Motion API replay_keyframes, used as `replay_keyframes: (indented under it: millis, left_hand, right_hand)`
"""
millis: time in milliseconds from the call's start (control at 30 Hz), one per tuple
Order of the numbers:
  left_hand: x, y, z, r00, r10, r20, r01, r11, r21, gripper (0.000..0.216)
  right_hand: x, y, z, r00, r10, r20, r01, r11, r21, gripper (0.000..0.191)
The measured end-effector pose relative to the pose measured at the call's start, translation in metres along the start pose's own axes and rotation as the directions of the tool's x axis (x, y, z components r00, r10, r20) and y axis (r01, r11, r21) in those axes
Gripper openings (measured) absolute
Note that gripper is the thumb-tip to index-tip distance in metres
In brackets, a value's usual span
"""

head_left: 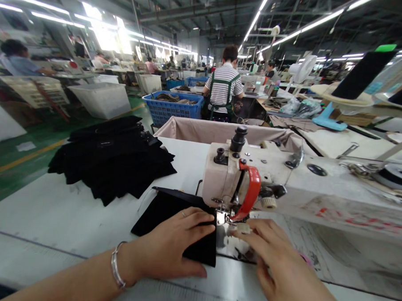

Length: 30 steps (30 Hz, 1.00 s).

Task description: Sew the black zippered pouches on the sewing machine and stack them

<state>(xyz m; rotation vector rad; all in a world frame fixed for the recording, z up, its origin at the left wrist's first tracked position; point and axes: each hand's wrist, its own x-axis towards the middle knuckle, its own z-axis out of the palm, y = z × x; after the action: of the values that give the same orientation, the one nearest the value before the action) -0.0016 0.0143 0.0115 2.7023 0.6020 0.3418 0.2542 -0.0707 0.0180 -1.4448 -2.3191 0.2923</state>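
Left fingers (200, 218) atop black fabric (163, 211)

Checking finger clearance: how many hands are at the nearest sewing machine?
2: the left hand on the black fabric piece, the right hand to its right, below the red part of the sewing machine. No more seem hidden.

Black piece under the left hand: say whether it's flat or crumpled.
Flat: the black piece, left hand on it, shows straight edges and no visible bunching.

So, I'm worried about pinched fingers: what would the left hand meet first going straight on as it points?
Likely the sewing machine around its needle area, just past the black cloth under the left hand; depth is unclear.
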Motion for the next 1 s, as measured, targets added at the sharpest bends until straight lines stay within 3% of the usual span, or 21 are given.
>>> replay_keyframes:
  millis: [67,167,267,333,433,500,700,1000]
  left_hand:
    - [-0.007,0.004,0.001,0.999,0.049,0.000,-0.049,0.999,0.010,0.060]
    - [-0.010,0.007,0.006,0.997,0.060,-0.053,-0.059,0.998,0.015,0.033]
    - [-0.009,0.009,0.009,0.996,0.042,-0.083,-0.043,0.999,-0.017,0.042]
    - [-0.008,0.009,0.009,0.995,0.040,-0.091,-0.041,0.999,-0.015,0.047]
    - [-0.006,0.008,0.010,0.995,0.018,-0.101,-0.017,1.000,0.005,0.041]
    - [-0.004,0.007,0.012,0.996,0.041,-0.085,-0.038,0.999,0.035,0.035]
    - [0.001,-0.003,0.019,0.988,0.147,0.041,-0.152,0.967,0.202,0.035]
    - [0.017,-0.018,0.003,0.978,0.207,0.027,-0.208,0.951,0.228,0.028]
  right_hand:
    - [0.000,0.012,-0.001,0.998,0.057,0.016,-0.058,0.998,0.033,0.050]
    - [0.011,0.024,0.018,0.983,0.154,-0.104,-0.152,0.988,0.027,0.027]
    - [0.022,0.021,0.036,0.960,0.177,-0.215,-0.183,0.983,-0.006,0.014]
    - [0.022,0.011,0.039,0.974,0.082,-0.212,-0.084,0.996,0.000,0.009]
    - [0.015,-0.007,0.033,0.974,-0.182,-0.135,0.193,0.978,0.081,0.015]
    - [0.011,-0.016,0.030,0.952,-0.295,-0.087,0.305,0.942,0.138,0.021]
    - [0.014,-0.023,0.035,0.946,-0.306,-0.108,0.318,0.941,0.117,0.015]
    - [0.017,-0.020,0.041,0.952,-0.243,-0.188,0.261,0.962,0.075,0.028]
